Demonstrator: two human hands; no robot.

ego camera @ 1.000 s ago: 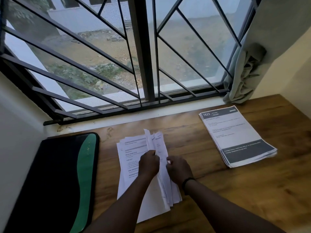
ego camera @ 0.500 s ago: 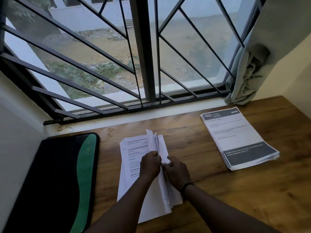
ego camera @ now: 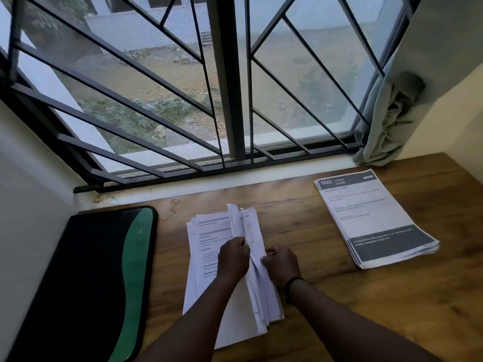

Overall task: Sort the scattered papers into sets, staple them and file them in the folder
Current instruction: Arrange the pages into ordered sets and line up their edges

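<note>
Head view: both hands work the loose pile of white papers [ego camera: 209, 246] lying mid-table [ego camera: 366, 309]. The left hand [ego camera: 233, 258] pinches lifted sheets, and the right hand [ego camera: 282, 262] has its fingers curled on the pile's right edge. A finished-looking set [ego camera: 373, 218] lies well apart to the right, the dark folder [ego camera: 86, 283] to the left. Sorting seems in hand; next, separate matching sheets squarely; no stapler shows
</note>
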